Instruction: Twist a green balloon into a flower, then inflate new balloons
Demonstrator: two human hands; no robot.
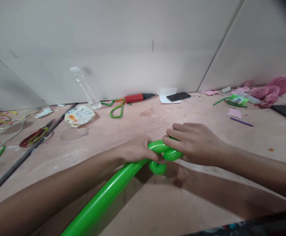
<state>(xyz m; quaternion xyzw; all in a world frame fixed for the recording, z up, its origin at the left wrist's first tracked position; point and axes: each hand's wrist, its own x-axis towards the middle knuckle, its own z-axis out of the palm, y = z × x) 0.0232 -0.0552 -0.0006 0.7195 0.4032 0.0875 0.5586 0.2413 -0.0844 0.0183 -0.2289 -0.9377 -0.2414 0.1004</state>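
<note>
A long green balloon (105,193) runs from the bottom edge up to the middle of the head view, where it is twisted into several short bubbles. My left hand (139,149) is closed around it just below the twists, thumb toward the bubbles. My right hand (192,142) grips the folded bubbles from the right, its fingers curled over them. A small round bubble hangs below, between the two hands. Parts of the twists are hidden by my fingers.
By the wall lie a red balloon pump (134,98), a phone (178,96) on white paper and a leaning plastic bottle (86,88). Scissors (34,137) and a crumpled wrapper (79,115) lie left. Pink paper (268,93) and a purple stick (241,122) are right.
</note>
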